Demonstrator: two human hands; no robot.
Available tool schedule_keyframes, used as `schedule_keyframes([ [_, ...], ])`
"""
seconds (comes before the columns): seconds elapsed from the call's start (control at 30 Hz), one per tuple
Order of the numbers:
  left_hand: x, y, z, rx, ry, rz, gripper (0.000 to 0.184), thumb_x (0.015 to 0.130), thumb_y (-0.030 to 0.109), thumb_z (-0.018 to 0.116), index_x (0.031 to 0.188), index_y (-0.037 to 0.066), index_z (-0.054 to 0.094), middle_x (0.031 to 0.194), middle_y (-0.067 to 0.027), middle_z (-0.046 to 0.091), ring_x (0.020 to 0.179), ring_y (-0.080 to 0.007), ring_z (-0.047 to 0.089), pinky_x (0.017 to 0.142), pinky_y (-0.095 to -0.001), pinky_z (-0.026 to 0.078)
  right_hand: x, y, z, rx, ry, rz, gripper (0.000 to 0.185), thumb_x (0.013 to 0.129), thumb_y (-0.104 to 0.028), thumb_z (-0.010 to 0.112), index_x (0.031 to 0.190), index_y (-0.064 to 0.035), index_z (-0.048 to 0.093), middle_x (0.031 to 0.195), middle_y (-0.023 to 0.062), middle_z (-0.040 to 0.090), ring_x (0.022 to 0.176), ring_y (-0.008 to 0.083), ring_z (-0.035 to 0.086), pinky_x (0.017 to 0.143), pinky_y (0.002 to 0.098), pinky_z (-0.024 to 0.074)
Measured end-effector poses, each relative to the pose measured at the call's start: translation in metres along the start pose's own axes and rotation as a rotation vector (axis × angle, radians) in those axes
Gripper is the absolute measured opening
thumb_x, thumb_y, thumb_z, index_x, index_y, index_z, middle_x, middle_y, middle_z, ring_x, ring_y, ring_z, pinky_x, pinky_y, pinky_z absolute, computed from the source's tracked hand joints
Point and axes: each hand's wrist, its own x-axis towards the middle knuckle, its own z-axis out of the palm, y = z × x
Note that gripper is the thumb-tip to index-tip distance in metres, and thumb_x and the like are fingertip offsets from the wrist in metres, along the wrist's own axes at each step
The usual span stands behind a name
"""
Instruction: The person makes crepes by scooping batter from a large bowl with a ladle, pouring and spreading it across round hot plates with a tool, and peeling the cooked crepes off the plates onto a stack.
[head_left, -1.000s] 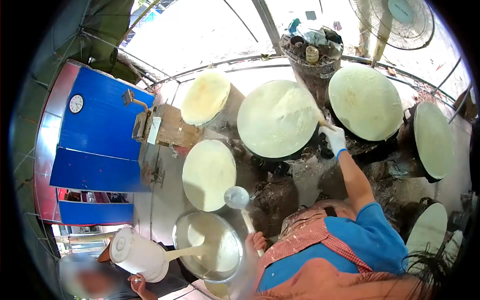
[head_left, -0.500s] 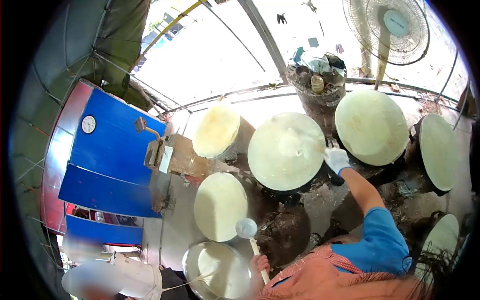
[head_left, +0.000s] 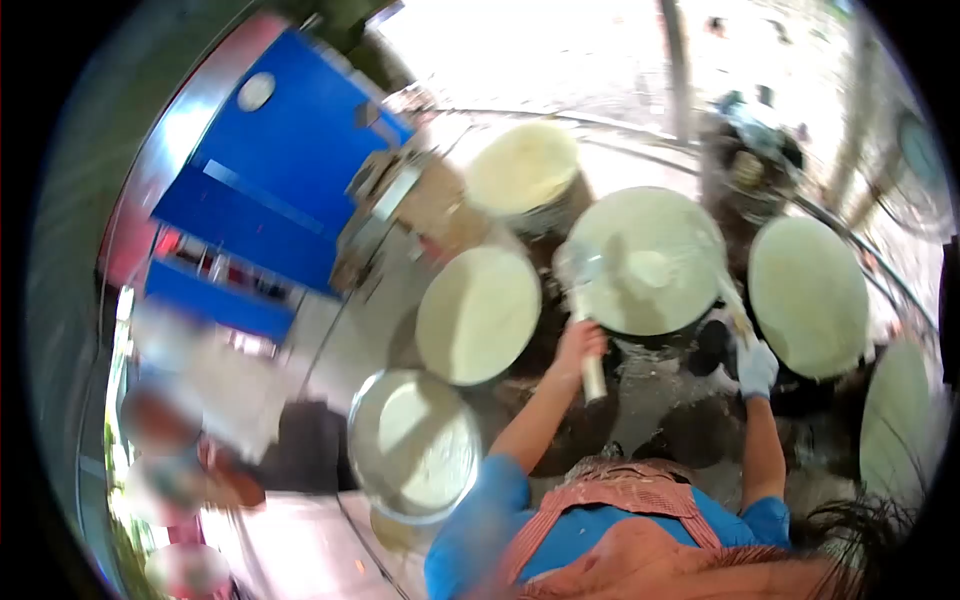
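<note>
A metal bowl (head_left: 368, 435) holds pale batter (head_left: 412, 440) beside a ring of round griddles, each coated in the same pale mix. A person's bare left hand (head_left: 580, 347) grips the handle of a ladle (head_left: 584, 262), its head over the left edge of the middle griddle (head_left: 640, 331), where a lighter patch of batter lies near the centre. The gloved right hand (head_left: 757, 367), well apart from the left, closes on a blurred, stick-like tool (head_left: 736, 305) at the opposite edge. The left griddle (head_left: 478, 315) stands near the bowl; dark floor (head_left: 665, 395) separates worker and middle griddle. Beyond, a blue wall (head_left: 275, 150) carries a blurred white disc (head_left: 256, 91).
</note>
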Motion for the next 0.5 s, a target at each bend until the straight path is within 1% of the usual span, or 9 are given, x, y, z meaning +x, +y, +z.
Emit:
schedule_keyframes([
  [0.03,0.015,-0.014,0.012,0.191,0.078,0.186,0.013,0.084,0.010,0.049,0.075,0.011,0.039,0.052,0.0019,0.031,0.038,-0.0092,0.033,0.032,-0.0234,0.029,-0.016,-0.006,0.001,-0.031,0.022,-0.087,0.031,0.086,-0.035,0.051,0.114,-0.0238,0.059,0.069,0.0165,0.056,0.063,0.0356,0.058,0.058,0.0474,0.0458],
  [0.1,0.043,-0.042,0.033,0.351,0.351,0.219,0.017,0.082,0.014,0.053,0.088,0.008,0.038,0.056,-0.0029,0.036,0.037,-0.0141,0.034,0.033,-0.0289,0.033,-0.040,-0.007,0.055,-0.075,-0.009,-0.182,0.039,0.086,-0.037,0.052,0.123,-0.0265,0.054,0.065,0.0158,0.055,0.059,0.0342,0.057,0.056,0.0459,0.0456],
  [0.13,0.054,-0.058,0.035,0.351,0.316,0.248,0.018,0.082,0.016,0.054,0.083,0.008,0.038,0.053,-0.0027,0.036,0.037,-0.0137,0.034,0.033,-0.0287,0.032,-0.049,-0.024,0.060,0.048,-0.055,-0.175,0.037,0.085,-0.038,0.053,0.119,-0.0246,0.057,0.065,0.0161,0.056,0.060,0.0339,0.057,0.056,0.0456,0.0454],
  [0.23,0.066,-0.068,0.010,-0.201,0.031,-0.241,0.032,0.083,0.021,0.055,0.061,0.013,0.032,0.047,0.0003,0.034,0.036,-0.0117,0.032,0.032,-0.0271,0.028,-0.066,-0.049,0.043,0.496,-0.037,-0.112,0.031,0.085,-0.035,0.056,0.100,-0.0112,0.067,0.074,0.0174,0.061,0.072,0.0323,0.061,0.062,0.0392,0.0466],
  [0.3,-0.032,-0.050,0.022,-0.034,0.119,-0.101,0.040,0.089,0.035,0.051,0.058,0.015,0.035,0.045,0.0024,0.033,0.032,-0.0100,0.027,0.029,-0.0254,0.023,-0.083,-0.051,0.004,0.312,0.074,-0.240,0.026,0.083,-0.031,0.060,0.095,-0.0102,0.068,0.075,0.0152,0.062,0.071,0.0306,0.060,0.062,0.0369,0.0469],
  [0.37,-0.092,-0.056,-0.006,0.061,0.059,-0.039,0.025,0.092,0.037,0.047,0.075,0.019,0.045,0.046,0.0032,0.027,0.031,-0.0082,0.023,0.028,-0.0221,0.019,-0.092,-0.036,0.015,0.272,0.274,-0.409,0.019,0.079,-0.028,0.065,0.092,-0.0140,0.068,0.072,0.0099,0.060,0.064,0.0291,0.058,0.058,0.0368,0.0464],
  [0.4,-0.099,-0.056,-0.029,-0.011,-0.042,-0.144,0.010,0.092,0.031,0.048,0.087,0.024,0.044,0.051,0.0029,0.029,0.036,-0.0082,0.029,0.030,-0.0216,0.024,-0.093,-0.039,0.017,0.235,0.317,-0.451,0.020,0.076,-0.027,0.067,0.093,-0.0157,0.068,0.072,0.0077,0.059,0.061,0.0275,0.057,0.056,0.0365,0.0460],
  [0.47,-0.097,-0.051,-0.045,-0.464,-0.078,-0.500,0.037,0.092,0.036,0.048,0.067,0.011,0.038,0.051,0.0029,0.029,0.037,-0.0065,0.028,0.031,-0.0213,0.025,-0.107,-0.050,0.007,0.073,0.367,-0.514,0.024,0.072,-0.025,0.071,0.095,-0.0181,0.068,0.070,0.0049,0.056,0.055,0.0250,0.055,0.052,0.0361,0.0446],
  [0.5,-0.097,-0.049,-0.038,-0.501,-0.170,-0.516,0.045,0.092,0.037,0.048,0.059,0.011,0.032,0.050,0.0032,0.029,0.037,-0.0060,0.028,0.032,-0.0208,0.025,-0.105,-0.058,0.001,-0.044,0.411,-0.541,0.026,0.071,-0.025,0.072,0.096,-0.0188,0.068,0.068,0.0043,0.055,0.052,0.0240,0.053,0.050,0.0360,0.0436],
])
